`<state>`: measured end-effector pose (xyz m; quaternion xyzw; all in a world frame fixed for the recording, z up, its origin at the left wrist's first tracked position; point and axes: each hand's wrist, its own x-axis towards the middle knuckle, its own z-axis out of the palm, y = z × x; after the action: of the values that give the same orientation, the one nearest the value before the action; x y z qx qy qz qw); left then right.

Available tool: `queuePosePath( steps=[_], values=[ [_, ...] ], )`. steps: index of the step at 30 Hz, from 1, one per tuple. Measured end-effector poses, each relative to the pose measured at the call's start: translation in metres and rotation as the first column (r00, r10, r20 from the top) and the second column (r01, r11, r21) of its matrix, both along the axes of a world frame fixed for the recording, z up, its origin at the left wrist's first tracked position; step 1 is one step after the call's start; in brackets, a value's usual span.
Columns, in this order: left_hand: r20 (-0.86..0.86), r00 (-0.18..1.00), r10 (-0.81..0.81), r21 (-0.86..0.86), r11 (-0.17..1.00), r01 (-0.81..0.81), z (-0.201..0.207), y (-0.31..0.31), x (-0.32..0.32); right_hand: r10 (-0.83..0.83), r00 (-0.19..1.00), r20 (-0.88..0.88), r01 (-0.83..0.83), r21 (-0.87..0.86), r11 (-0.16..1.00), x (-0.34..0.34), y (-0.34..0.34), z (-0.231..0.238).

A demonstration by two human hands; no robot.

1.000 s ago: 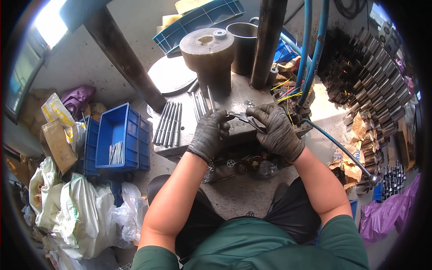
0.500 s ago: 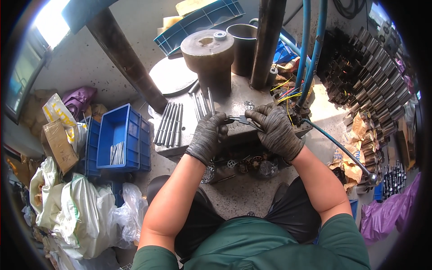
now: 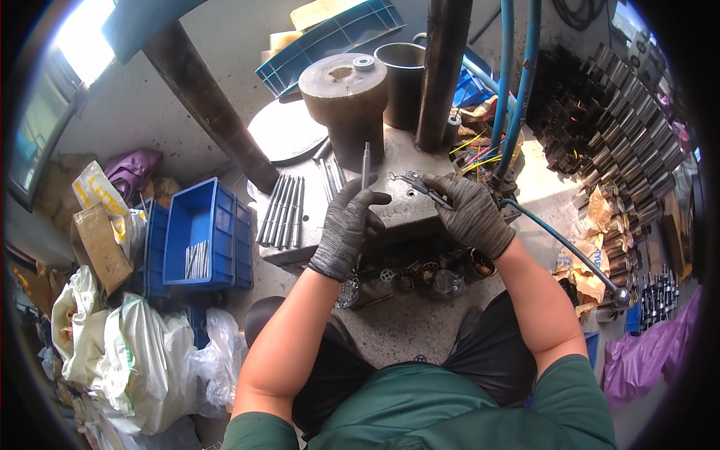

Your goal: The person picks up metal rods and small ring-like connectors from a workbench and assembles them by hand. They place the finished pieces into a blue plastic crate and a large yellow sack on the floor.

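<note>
My left hand, in a grey knit glove, is closed around a slim steel shaft that stands upright out of the fist. My right hand, gloved alike, grips a pair of pliers whose jaws point left over the metal table. A thin ring-like piece shows at the jaw tips; whether the pliers hold it or it lies on the table I cannot tell. Several steel shafts lie side by side left of my left hand. A few more lie just behind it.
A thick round metal block with a small ring on top stands behind my hands, between two dark columns. Blue hoses hang on the right. Blue crates sit at left, stacked metal cylinders at right.
My hands have moved apart. The pliers have come away from my left hand toward the right, and the shaft in my left hand now stands more upright.
</note>
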<state>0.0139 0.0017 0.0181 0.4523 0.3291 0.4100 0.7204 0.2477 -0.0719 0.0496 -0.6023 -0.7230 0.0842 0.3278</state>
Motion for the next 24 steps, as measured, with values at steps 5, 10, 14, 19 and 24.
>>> queuePosePath(
  steps=[5, 10, 14, 19, 24],
  values=[
    [-0.181, 0.983, -0.02, 0.119, 0.992, 0.042, -0.005, -0.003, -0.005, -0.029, 0.965, -0.262, 0.0, -0.112, 0.994, 0.021, 0.006, -0.004],
    [-0.207, 0.978, 0.032, 0.236, 0.972, 0.019, -0.009, -0.006, -0.006, 0.016, 0.959, -0.282, -0.064, -0.161, 0.985, 0.031, 0.005, -0.009],
    [-0.279, 0.956, 0.092, 0.343, 0.939, 0.009, -0.01, -0.005, -0.012, 0.04, 0.936, -0.35, -0.175, -0.365, 0.915, 0.026, -0.002, 0.01],
    [-0.353, 0.936, 0.002, 0.398, 0.906, 0.148, -0.005, -0.009, -0.018, 0.205, 0.916, -0.346, -0.331, -0.359, 0.872, 0.034, -0.003, 0.0],
    [-0.312, 0.916, -0.254, 0.08, 0.953, 0.292, 0.011, -0.015, -0.022, 0.308, 0.913, -0.269, -0.391, -0.355, 0.849, 0.021, -0.008, 0.007]
  ],
)
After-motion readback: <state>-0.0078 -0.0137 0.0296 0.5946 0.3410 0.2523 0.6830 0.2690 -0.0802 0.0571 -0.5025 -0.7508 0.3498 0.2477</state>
